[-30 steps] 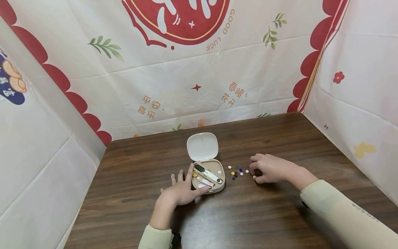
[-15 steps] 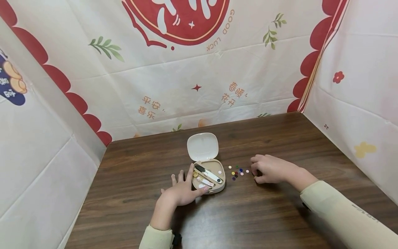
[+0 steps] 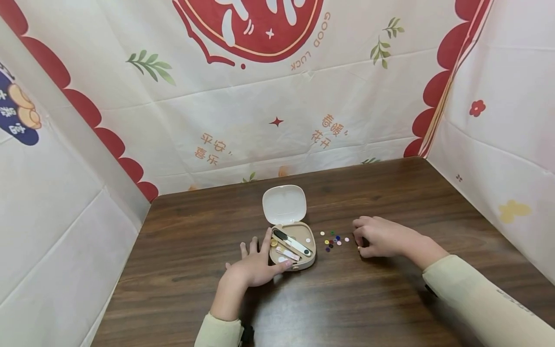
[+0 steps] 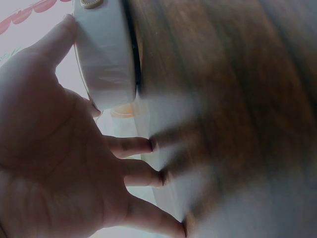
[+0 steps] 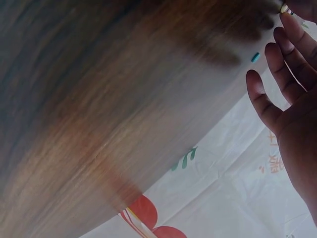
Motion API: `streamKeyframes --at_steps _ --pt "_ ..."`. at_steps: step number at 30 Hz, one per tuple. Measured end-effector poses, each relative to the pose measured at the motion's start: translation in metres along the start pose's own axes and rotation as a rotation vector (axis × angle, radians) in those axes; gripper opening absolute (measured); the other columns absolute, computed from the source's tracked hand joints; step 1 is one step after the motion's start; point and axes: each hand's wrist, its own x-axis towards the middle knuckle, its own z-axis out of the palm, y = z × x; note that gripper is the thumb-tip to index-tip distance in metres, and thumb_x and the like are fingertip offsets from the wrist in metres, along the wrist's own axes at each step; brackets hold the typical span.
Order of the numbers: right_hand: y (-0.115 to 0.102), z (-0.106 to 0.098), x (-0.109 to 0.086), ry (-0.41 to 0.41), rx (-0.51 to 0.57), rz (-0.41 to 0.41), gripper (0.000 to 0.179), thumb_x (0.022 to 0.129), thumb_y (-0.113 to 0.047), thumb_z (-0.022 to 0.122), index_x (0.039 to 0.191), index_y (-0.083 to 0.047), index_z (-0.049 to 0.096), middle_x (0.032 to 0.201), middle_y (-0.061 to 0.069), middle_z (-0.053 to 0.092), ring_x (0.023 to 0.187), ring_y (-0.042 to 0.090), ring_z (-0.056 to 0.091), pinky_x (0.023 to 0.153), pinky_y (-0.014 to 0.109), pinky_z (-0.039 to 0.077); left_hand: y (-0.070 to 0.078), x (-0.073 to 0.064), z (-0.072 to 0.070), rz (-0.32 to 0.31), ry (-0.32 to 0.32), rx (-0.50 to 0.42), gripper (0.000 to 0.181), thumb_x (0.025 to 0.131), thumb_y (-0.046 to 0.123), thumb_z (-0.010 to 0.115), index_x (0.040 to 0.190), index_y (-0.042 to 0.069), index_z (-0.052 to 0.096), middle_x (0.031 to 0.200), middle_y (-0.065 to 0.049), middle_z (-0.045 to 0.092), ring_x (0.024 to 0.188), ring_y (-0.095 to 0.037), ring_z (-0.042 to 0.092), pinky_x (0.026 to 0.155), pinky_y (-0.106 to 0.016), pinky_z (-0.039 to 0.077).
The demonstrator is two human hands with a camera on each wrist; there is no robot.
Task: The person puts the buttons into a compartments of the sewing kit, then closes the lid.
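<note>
A beige sewing kit box [image 3: 309,262] lies on the table with its white lid [image 3: 284,205] flipped back. Inside are thread snips [image 3: 292,242] with black and white parts, a small gold round piece [image 3: 273,243], a labelled strip [image 3: 287,253] and a white button [image 3: 308,240]. My left hand [image 3: 251,270] rests against the box, thumb at the front rim and index finger along the left side, other fingers spread on the table. Right of the box, my right hand [image 3: 379,237] pinches a small yellowish button [image 5: 284,8] between thumb and index finger.
Several small coloured buttons [image 3: 332,242] lie scattered between the box and my right hand. A teal button [image 5: 255,57] shows beyond the fingers in the right wrist view. Printed white cloth [image 3: 243,111] hangs behind the brown wooden table [image 3: 195,226] and along both sides.
The right thumb and fingertips have closed on the yellowish button, which lay in plain sight by the thumb a second ago. My left hand stays at the box; the head view shifted slightly.
</note>
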Motion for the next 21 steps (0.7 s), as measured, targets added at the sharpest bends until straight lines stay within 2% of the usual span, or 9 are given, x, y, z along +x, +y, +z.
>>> streamKeyframes --at_steps 6,13,21 --pt "-0.003 -0.001 0.002 -0.009 -0.014 -0.007 0.018 0.077 -0.023 0.072 0.071 -0.026 0.055 0.078 -0.013 0.042 0.067 0.004 0.037 0.059 0.024 0.032 0.000 -0.001 0.000 -0.004 0.000 -0.002 0.103 0.076 0.089 0.043 0.154 0.047 -0.009 0.165 -0.014 0.012 0.151 -0.045 0.008 0.093 -0.088 0.014" --pt "-0.007 -0.003 0.005 -0.030 -0.089 -0.029 0.022 0.078 -0.025 0.071 0.070 -0.026 0.052 0.077 -0.013 0.041 0.071 0.006 0.037 0.061 0.026 0.030 -0.001 0.000 0.001 -0.007 0.004 -0.005 0.104 0.075 0.089 0.044 0.155 0.045 -0.009 0.165 -0.014 0.012 0.151 -0.045 0.008 0.092 -0.088 0.014" --pt "-0.009 -0.008 0.011 0.058 -0.110 -0.066 0.025 0.076 -0.024 0.071 0.066 -0.026 0.049 0.082 -0.012 0.042 0.077 0.007 0.040 0.062 0.026 0.029 -0.001 0.000 0.001 -0.002 0.001 0.001 0.104 0.075 0.089 0.043 0.154 0.045 -0.009 0.165 -0.014 0.012 0.151 -0.045 0.008 0.092 -0.088 0.014"
